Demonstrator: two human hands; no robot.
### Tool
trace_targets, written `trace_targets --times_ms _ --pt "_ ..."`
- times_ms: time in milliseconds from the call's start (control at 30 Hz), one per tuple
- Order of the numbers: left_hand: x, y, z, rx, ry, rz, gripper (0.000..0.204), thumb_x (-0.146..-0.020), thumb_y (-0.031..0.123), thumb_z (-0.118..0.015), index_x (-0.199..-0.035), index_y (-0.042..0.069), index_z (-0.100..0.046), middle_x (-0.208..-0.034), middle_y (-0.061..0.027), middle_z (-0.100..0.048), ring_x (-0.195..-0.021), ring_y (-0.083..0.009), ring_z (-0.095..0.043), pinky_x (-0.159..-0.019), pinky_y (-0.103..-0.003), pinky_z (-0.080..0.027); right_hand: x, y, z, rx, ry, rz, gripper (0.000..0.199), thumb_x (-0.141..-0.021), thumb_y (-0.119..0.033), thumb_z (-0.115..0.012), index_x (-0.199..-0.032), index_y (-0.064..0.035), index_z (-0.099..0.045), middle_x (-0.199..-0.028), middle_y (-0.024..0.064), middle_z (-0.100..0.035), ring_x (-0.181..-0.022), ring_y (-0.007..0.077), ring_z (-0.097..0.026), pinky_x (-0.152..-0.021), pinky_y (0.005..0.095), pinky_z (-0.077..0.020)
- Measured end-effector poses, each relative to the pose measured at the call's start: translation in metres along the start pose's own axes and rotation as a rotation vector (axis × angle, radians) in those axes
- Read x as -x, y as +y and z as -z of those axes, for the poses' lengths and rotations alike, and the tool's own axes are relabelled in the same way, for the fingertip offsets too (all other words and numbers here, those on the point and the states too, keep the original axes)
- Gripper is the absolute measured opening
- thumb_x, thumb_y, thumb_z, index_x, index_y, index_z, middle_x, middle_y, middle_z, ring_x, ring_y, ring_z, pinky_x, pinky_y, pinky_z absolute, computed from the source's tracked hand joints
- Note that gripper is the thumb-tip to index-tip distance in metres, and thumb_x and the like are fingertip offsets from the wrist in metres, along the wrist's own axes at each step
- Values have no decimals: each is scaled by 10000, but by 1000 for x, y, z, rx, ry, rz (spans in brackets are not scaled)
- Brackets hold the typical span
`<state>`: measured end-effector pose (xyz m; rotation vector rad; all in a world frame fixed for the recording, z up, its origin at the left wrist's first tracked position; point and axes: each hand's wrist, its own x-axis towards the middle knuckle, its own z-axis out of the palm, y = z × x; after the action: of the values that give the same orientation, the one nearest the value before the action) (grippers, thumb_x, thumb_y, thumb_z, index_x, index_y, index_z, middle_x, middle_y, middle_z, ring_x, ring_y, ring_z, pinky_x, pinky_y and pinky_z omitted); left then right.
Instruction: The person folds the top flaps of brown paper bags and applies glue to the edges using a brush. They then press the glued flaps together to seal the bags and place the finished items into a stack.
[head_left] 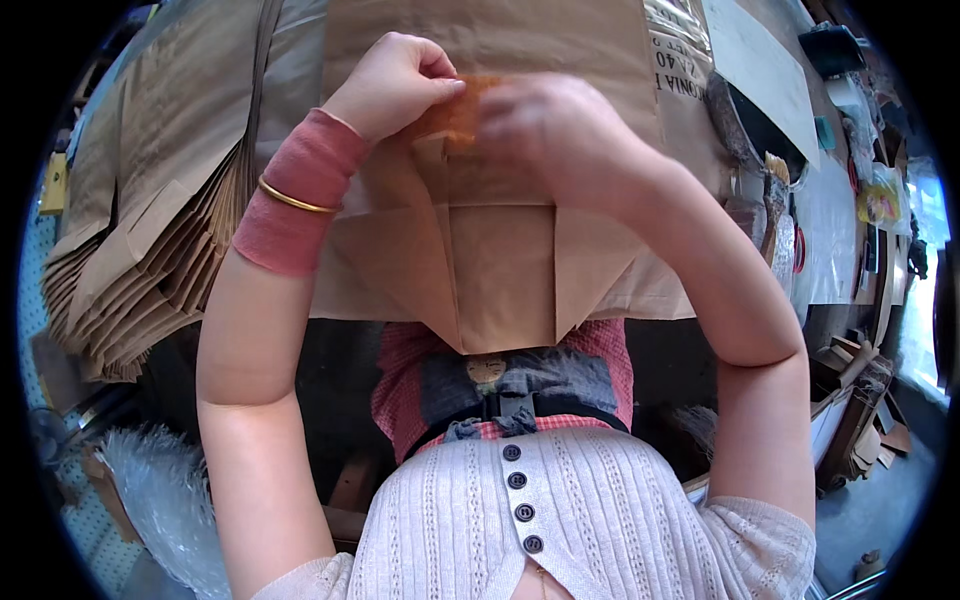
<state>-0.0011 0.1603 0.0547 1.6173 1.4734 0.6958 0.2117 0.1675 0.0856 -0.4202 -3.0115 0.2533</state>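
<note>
A brown paper bag point(505, 270) lies before me with its folded bottom end pointing at my waist. Above that fold, my left hand point(395, 85) is closed, thumb and fingertips pinching the edge of a thin orange sheet point(450, 122) that looks like mesh. The sheet lies over the bag's paper. My right hand point(550, 130) is at the sheet's right side, smeared by motion, so its fingers cannot be made out. It partly covers the sheet. A pink band and a gold bangle circle my left forearm.
Many-layered folded brown paper bags point(150, 270) fan out at the left. Clear plastic wrap point(165, 500) sits low on the left. A pale board point(765, 75) and a printed plastic sack point(680, 50) lie at the far right. Cardboard scraps point(870, 440) are heaped at right.
</note>
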Motion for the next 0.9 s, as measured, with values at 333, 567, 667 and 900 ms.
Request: trace_targets --times_ms 333,567,667,900 --pt "41 49 -46 -1235 352 -797 47 -717 125 -605 -728 102 -645 -719 -39 -594 -798 -188 -575 -774 -316 -477 46 -55 8 277 -694 -383 509 -862 -338 -606 -1258 -24 -549 -1151 159 -618 -1027 250 -613 -780 330 -512" --pt "63 71 -100 -1227 -561 3 111 -761 165 -638 -792 110 -730 -880 -94 -696 -853 -237 -678 -709 -344 -550 11 -23 12 265 -942 -303 540 -787 -146 -633 -1295 -83 -461 -932 82 -691 -899 266 -679 -706 380 -533" --pt "77 62 -84 -1292 -471 216 328 -724 222 -699 -1008 60 -678 -1067 -117 -662 -932 -233 -670 -761 -334 -556 38 -19 -13 285 -837 -471 560 -785 -159 -639 -1310 -99 -453 -974 85 -685 -902 284 -677 -758 383 -536" --pt "111 16 -48 -1086 -41 165 563 -696 66 -613 -1251 44 -523 -1179 -160 -588 -1112 -269 -586 -885 -321 -504 95 -5 -13 218 -264 -582 705 -649 -137 -790 -1286 -141 -487 -1201 134 -610 -1107 339 -599 -899 387 -517"
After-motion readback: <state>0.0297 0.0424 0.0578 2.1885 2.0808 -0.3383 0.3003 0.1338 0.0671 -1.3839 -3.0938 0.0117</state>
